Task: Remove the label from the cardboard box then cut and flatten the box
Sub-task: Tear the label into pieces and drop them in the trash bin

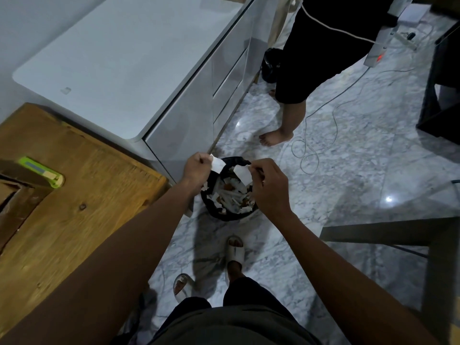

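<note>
Head view: both arms reached out over black waste bin [216, 215] on marble floor [348, 170]. Left hand [196, 168] pinched white label piece [218, 166]; right hand [267, 188] pinched second white label scrap [242, 174], both scraps held above bin's mouth. Bin held torn paper bits. Cardboard box [15, 195] sat at far left on wooden table [82, 207], green utility knife [42, 171] just beside it. Second person's bare foot [275, 138] stood beyond bin, near white cabinet [194, 113].
</note>
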